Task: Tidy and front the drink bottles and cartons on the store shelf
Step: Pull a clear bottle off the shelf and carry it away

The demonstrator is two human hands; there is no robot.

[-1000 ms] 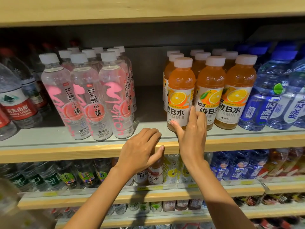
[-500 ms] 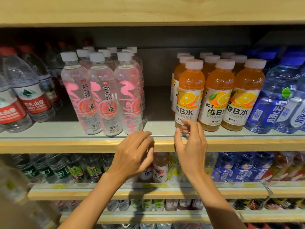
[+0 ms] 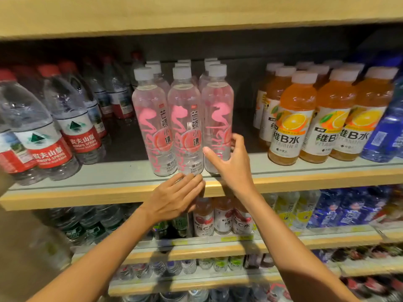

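Note:
Three front clear bottles with pink print and white caps stand in a row on the middle shelf [image 3: 87, 192], with more rows behind. My right hand [image 3: 231, 168] grips the low part of the rightmost pink-print bottle [image 3: 218, 105], thumb on its left side and fingers round its right side. That bottle's label faces sideways, while the middle pink-print bottle [image 3: 184, 118] and the left pink-print bottle [image 3: 150, 118] show their front text. My left hand [image 3: 174, 197] rests on the shelf's wooden front edge with fingers straight, just below the middle bottle's base.
Orange vitamin drink bottles [image 3: 292, 123] stand to the right, with a gap between them and the pink-print row. Blue bottles [image 3: 388, 131] fill the far right. Red-label water bottles [image 3: 50, 138] lean at the left. Small bottles [image 3: 222, 216] line the lower shelves.
My right hand left the orange bottles, moved left and took hold of the rightmost pink-print bottle. My left hand stayed at the shelf edge and its fingers straightened. The view shifted left.

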